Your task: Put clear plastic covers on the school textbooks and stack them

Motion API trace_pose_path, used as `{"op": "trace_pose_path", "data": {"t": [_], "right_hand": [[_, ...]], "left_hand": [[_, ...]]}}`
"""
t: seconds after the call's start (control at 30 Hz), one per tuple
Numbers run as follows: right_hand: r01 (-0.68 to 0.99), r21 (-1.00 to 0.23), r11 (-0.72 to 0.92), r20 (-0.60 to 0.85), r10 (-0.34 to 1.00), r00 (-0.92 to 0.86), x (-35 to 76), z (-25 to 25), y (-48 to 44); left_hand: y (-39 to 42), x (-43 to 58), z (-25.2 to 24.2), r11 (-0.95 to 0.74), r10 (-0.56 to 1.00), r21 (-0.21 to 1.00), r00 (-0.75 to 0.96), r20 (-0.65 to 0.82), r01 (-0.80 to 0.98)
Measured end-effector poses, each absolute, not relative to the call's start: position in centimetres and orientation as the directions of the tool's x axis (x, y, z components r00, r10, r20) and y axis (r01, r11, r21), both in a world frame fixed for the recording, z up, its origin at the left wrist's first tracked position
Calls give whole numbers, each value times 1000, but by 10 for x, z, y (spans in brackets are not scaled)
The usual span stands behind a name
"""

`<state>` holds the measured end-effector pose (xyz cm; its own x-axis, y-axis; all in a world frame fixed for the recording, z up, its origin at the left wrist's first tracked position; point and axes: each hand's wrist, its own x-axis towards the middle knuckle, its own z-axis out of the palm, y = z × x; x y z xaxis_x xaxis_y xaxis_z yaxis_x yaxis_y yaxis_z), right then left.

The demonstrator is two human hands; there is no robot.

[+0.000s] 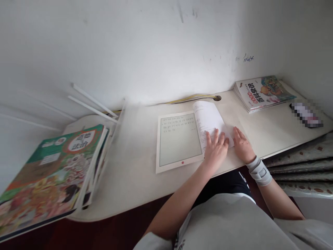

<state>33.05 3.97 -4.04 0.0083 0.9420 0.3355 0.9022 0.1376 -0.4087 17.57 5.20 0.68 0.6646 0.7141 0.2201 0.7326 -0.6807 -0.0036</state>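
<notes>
An open booklet (179, 139) rests on the desk in front of me. Its left page has a greenish panel with a few lines of print at the top, and its white right page (208, 118) curves up near the fold. My left hand (216, 151) lies on the lower part of that right page, fingers spread. Along the page's right edge is my right hand (243, 147), its fingers stretched out and resting on or beside the paper. A grey band (259, 171) wraps the right wrist. Neither hand grips anything. The left palm covers the page's bottom corner.
A stack of colourful books (57, 166) stands at the left of the white desk (130, 173), beside a white rack (93, 106). More magazines (265, 92) and a phone (305, 114) lie at the right. A yellow cable (192, 97) runs along the wall to a desk hole (217, 98).
</notes>
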Motion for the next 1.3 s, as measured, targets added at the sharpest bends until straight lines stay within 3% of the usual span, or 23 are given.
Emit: {"op": "trace_pose_path", "data": {"t": [0.17,0.67,0.83,1.3], "right_hand": [[853,-501,145,384,921,69,335,-43,39],[787,-605,118,390,906,164,336,-38,36],[784,-610,117,391,905,169,336,-39,35],[815,-570,105,391,907,157,336,-41,35]], "left_hand": [[51,173,12,-696,701,-15,684,203,717],[50,181,9,-695,692,-85,696,191,714],[43,172,7,-728,650,-148,743,163,669],[49,175,6,-838,518,-108,841,154,535]]}}
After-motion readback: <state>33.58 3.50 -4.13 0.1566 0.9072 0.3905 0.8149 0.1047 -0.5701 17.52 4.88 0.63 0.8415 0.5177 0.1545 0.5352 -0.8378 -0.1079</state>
